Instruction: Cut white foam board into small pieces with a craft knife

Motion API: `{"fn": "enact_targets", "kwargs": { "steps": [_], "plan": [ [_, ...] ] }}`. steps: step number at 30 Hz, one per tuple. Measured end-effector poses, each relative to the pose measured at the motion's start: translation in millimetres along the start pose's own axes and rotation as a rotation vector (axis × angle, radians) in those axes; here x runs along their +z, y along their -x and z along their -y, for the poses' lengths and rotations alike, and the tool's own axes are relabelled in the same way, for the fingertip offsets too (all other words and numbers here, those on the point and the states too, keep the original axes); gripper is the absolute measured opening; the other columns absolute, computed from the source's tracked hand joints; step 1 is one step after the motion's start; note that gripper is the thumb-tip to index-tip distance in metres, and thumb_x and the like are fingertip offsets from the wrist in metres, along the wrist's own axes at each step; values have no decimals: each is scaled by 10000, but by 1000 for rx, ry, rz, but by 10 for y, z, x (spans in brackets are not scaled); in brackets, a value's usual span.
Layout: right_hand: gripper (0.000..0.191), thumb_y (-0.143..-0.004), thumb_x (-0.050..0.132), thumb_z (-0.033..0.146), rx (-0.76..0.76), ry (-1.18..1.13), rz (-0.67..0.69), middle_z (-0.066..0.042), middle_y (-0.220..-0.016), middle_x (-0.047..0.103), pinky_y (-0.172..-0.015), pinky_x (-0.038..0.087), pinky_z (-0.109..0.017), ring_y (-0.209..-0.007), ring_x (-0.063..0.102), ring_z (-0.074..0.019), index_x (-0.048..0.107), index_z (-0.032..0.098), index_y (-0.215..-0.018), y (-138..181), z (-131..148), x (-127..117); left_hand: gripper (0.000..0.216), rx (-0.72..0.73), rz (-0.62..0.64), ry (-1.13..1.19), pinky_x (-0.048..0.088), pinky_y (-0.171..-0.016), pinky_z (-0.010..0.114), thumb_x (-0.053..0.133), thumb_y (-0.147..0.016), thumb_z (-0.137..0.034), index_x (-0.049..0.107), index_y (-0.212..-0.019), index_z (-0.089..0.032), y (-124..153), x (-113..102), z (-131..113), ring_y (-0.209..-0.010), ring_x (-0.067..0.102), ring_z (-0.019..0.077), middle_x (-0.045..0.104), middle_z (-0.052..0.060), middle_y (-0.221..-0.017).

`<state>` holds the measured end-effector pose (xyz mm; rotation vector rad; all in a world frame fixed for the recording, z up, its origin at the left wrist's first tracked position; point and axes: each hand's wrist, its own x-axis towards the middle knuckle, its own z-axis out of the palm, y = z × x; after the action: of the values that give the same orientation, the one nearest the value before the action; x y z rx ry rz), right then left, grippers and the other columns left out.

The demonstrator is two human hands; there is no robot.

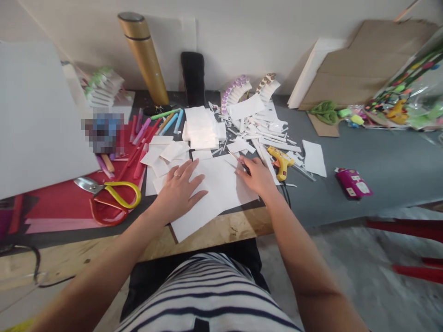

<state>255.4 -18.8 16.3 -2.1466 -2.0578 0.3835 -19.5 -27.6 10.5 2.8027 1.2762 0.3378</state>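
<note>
A large white sheet [221,184] lies at the front edge of the table, overhanging it a little. My left hand [178,189] rests flat on the sheet's left part, fingers spread, a ring on one finger. My right hand [256,175] sits at the sheet's right edge, fingers curled round a thin pen-like tool [238,159] whose tip touches the sheet. Smaller white pieces [166,154] lie just beyond my left hand.
Yellow-handled scissors [110,191] lie on red paper [58,203] at the left. A yellow glue gun [281,162], white strips [266,133], coloured markers [155,124], a gold tube [143,57] and a pink packet [353,183] surround the sheet. Cardboard [363,64] leans at the back right.
</note>
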Motion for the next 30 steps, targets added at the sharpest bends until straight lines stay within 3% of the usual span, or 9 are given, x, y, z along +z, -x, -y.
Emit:
{"fn": "enact_targets", "kwargs": {
  "steps": [3,6,9,12,15,20,22,26,30],
  "plan": [
    [541,-957,584,397,-20,1,8,-134,-1148,614,-780,467,-338,-955,647,-280,534,216,-1465,-19,-12,-32,374,5,-50,1,370,-1125,601,450,-1033,-399,638,-1233,-144,163,-4,49,-1464,380,391,378,218,-1595],
    [496,-911,651,380,-63,24,-28,-139,-1144,630,-793,466,-341,-978,643,-291,616,190,-1367,-91,19,-108,338,7,-73,25,352,-1134,616,454,-1035,-371,631,-1231,-160,250,14,71,-1461,397,368,493,182,-1529],
    [386,-880,695,324,-246,-14,-24,-113,-1230,630,-855,460,-325,-1042,635,-268,674,197,-1243,-213,109,-186,280,36,-79,68,282,-1176,640,457,-1034,-330,642,-1180,-178,255,16,65,-1453,424,338,594,145,-1438],
    [456,-862,729,319,-395,-60,107,-92,-1350,587,-890,457,-304,-1098,627,-248,632,229,-1298,-324,195,-225,257,54,-96,87,249,-1199,637,452,-1034,-302,646,-1135,-167,229,-3,52,-1404,488,322,676,137,-1289],
    [600,-826,765,403,-339,17,199,-124,-1373,550,-836,468,-319,-1054,641,-269,579,227,-1368,-367,220,-246,253,67,-108,91,265,-1198,623,464,-1027,-300,646,-1144,-168,220,-17,42,-1333,549,311,693,126,-1198],
    [752,-702,819,570,-210,67,249,-122,-1263,601,-725,437,-307,-992,636,-273,573,217,-1318,-350,198,-318,271,72,-112,99,269,-1191,635,459,-1023,-274,650,-1180,-162,234,-12,39,-1324,546,315,671,139,-1223],
    [697,-678,821,586,-171,81,260,-94,-1133,651,-685,409,-296,-934,628,-257,608,209,-1223,-340,177,-370,272,72,-135,111,275,-1188,632,463,-1017,-260,644,-1197,-165,243,-18,41,-1317,546,312,666,139,-1224],
    [445,-703,779,604,-23,73,330,-24,-805,627,-584,337,-287,-731,578,-202,617,209,-829,-275,34,-480,240,71,-213,128,262,-1201,605,448,-1016,-237,630,-1153,-160,256,-72,45,-1278,551,282,657,126,-1165],
    [417,-778,721,581,171,-53,284,14,-663,537,-549,308,-281,-625,525,-163,536,215,-705,-131,-217,-530,215,100,-195,134,207,-1215,622,426,-1029,-255,627,-1018,-177,220,-148,53,-1165,572,254,645,89,-1061]
  ]
}}
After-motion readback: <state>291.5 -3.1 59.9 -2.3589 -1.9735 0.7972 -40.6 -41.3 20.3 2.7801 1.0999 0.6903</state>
